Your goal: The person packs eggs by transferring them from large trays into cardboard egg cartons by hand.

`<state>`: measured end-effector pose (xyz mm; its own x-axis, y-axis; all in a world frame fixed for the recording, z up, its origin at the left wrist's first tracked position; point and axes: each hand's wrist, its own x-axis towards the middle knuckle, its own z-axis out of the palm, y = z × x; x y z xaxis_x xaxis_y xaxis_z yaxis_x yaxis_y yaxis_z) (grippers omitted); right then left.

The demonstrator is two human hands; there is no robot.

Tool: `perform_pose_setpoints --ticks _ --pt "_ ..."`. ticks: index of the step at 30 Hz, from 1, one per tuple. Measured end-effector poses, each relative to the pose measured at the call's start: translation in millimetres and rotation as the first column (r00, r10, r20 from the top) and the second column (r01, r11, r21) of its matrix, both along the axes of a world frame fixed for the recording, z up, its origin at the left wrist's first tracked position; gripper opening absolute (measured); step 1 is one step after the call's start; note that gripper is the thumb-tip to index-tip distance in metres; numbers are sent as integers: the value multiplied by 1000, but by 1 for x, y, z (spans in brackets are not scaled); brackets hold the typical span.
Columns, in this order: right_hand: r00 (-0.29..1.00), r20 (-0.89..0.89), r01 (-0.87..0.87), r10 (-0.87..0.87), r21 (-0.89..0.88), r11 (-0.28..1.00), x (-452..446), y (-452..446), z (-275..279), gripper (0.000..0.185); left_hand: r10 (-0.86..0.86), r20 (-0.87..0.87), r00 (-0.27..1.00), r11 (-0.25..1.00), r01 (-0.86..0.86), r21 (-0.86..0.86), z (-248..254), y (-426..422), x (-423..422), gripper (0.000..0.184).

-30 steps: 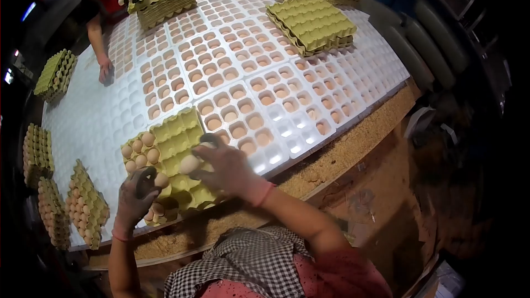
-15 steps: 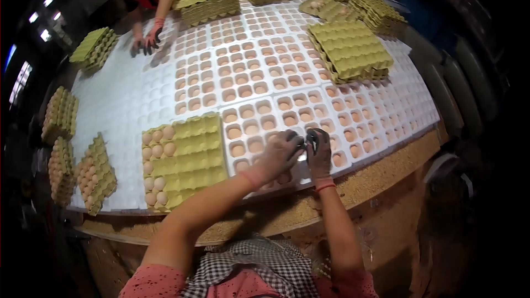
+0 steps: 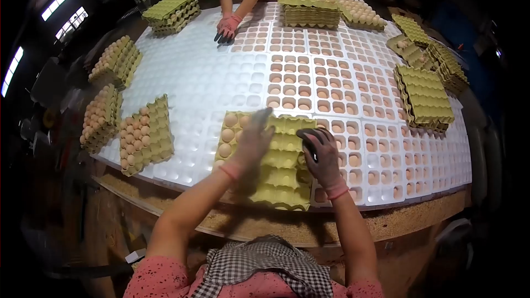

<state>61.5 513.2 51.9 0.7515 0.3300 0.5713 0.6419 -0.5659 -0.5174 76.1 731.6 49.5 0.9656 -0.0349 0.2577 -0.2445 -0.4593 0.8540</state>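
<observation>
A yellow-green egg tray (image 3: 284, 174) lies at the table's front, with several eggs (image 3: 224, 149) along its left side. My left hand (image 3: 255, 140), in a pink-cuffed glove with dark fingers, is blurred over the tray beside these eggs, fingers apart. No egg shows in it, though its palm side is hidden. At the tray's right edge is my right hand (image 3: 321, 154), its fingers bent but parted from the thumb, with nothing visible between them. White plastic trays (image 3: 361, 117) with eggs in their cups adjoin the tray on the right.
Tilted egg-filled trays (image 3: 135, 139) stand at the left. Stacked green trays (image 3: 424, 95) are at the right, and another stack (image 3: 310, 15) is at the back. Across the table, a co-worker's gloved hands (image 3: 227, 26) touch the white trays. Wood chips (image 3: 386, 222) line the front edge.
The view has turned left. Both my hands have come from the white trays back to the green tray. The co-worker's hands have come close together.
</observation>
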Motion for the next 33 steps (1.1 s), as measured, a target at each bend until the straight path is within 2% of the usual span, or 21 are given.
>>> perform_pose_setpoints --ticks 2,4,6,8,10,12,13,15,16,17,19,20,21,22,24,25,26,27,29,30,33 --pt "996 94 6 5 -126 992 35 68 -10 42 217 27 976 965 -219 145 -5 71 14 49" --pt "999 1 37 -40 -372 927 58 112 -33 51 242 -90 966 959 -224 172 -11 117 25 51" --pt "992 -124 -42 -33 -557 829 83 124 -40 46 130 30 991 948 -133 288 -30 153 35 55" --pt "794 -609 -54 -1 -71 996 78 121 4 40 69 95 993 896 -103 432 -37 170 39 62" --pt "787 -572 159 230 549 821 93 118 -29 39 -20 64 998 878 -13 479 -43 178 43 63" --pt "704 -693 184 159 393 901 97 124 -21 37 -191 21 981 791 141 595 -44 179 55 65" --pt "805 -592 38 41 120 992 98 133 -18 37 -239 -97 966 761 249 599 -36 175 58 63" --pt "863 -477 -122 -168 -519 846 90 164 -5 44 -286 -200 937 647 343 681 -32 168 66 61" --pt "848 -502 -256 -173 -672 694 98 173 -1 48 -304 -216 928 601 362 713 -31 166 69 61" --pt "831 -528 -233 -175 -616 752 103 171 -6 49 -312 -218 925 600 370 709 -31 169 70 61" --pt "809 -561 -205 -178 -553 808 106 158 -13 50 -276 -187 943 936 308 173 -35 183 67 51" --pt "772 -636 -165 9 -186 969 103 143 -14 51 -263 -150 953 949 228 -220 -38 189 65 44" --pt "749 -628 -93 209 212 973 101 132 -16 52 -278 -231 932 880 151 -450 -39 199 61 39" --pt "750 -632 -72 196 216 974 95 133 -11 52 -315 -308 898 764 47 -644 -37 208 57 34" --pt "913 -409 -208 9 -445 871 77 146 11 47 -293 -338 894 955 254 -154 -42 211 54 33" --pt "894 -446 -282 -41 -632 722 73 162 15 41 -301 -137 944 879 330 344 -24 198 44 35" --pt "871 -476 -351 -117 -772 530 68 180 16 36 -355 -213 910 759 414 503 -13 188 37 40" --pt "967 -248 -195 -50 -857 477 54 184 15 29 -399 -260 879 607 466 644 -6 179 31 45" --pt "970 -234 -137 -66 -748 649 49 176 10 23 -453 -213 866 576 466 672 -12 173 29 48" --pt "922 -377 -171 -83 -593 787 47 159 10 28 -480 -154 864 539 429 725 -15 173 31 47" --pt "918 -273 174 -289 -379 909 9 80 28 59 -399 -76 914 709 359 607 -27 177 29 51"
